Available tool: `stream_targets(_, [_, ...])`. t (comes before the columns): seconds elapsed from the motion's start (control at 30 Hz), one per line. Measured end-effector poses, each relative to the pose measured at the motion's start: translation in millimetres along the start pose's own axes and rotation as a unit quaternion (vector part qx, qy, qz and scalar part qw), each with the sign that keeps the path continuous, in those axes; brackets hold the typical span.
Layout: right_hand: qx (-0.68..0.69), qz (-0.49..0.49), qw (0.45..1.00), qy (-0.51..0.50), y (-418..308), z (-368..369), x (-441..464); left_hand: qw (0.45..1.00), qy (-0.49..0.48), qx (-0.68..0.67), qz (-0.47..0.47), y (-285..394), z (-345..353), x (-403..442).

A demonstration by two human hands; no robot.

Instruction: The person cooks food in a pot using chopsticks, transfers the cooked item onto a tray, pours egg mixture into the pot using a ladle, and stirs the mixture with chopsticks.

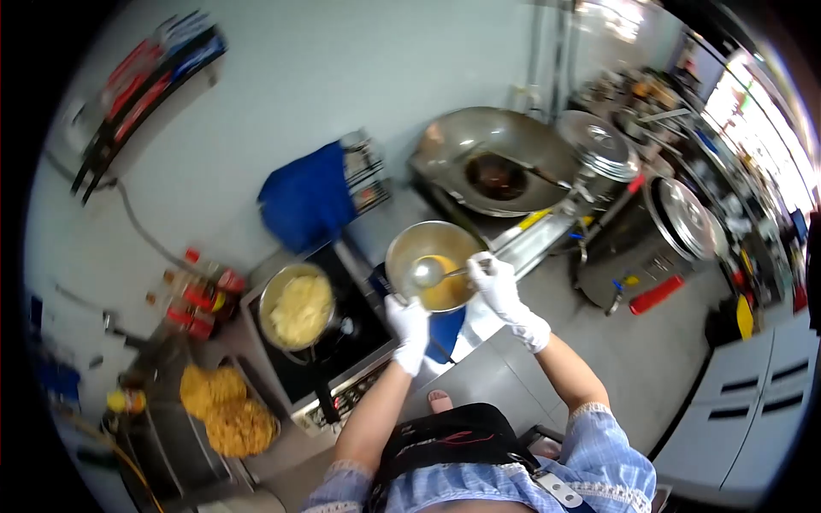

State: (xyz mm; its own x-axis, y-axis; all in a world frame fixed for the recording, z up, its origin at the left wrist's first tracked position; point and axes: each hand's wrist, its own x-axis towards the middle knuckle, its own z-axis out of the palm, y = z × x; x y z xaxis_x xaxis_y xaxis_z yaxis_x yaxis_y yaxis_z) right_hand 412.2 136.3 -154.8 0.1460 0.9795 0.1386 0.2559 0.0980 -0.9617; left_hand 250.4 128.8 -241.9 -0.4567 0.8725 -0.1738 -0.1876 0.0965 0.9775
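A steel mixing bowl [400, 248] sits in front of me, with a yellow-orange liquid in its lower part that looks like beaten egg. My left hand [410, 329], in a white glove, has its fingers closed on the near left rim. My right hand [500, 295], gloved too, grips the handle of a metal ladle [427, 272]. The ladle's round head lies inside the bowl, over the liquid. To the left, a pan [267, 329] of pale yellow food rests on a black cooktop [351, 291], its dark handle pointing toward me.
A large wok [436, 154] with dark liquid stands behind the bowl. Lidded pots [624, 256] are on the right. Red-capped bottles [190, 316] stand by the left wall. Fried golden food [239, 427] lies on a tray at lower left. White cabinets [735, 410] stand at lower right.
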Motion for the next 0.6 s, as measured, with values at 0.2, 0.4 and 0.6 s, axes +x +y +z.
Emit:
stream_targets(0.2, [0.027, 0.038, 0.999, -0.017, 36.7, 16.7, -0.1, 0.999, 0.018, -0.001, -0.041, -27.1, -10.4, 3.5])
stream_targets(0.4, [0.092, 0.097, 0.991, -0.030, 53.6, 14.0, -9.2, 0.989, -0.008, 0.050, -0.137, -27.2, -32.8, -14.6])
stream_targets(0.6, [0.068, 0.136, 0.982, 0.110, 40.4, -16.3, -61.4, 0.943, -0.155, -0.226, -0.189, 93.0, -54.5, -58.8])
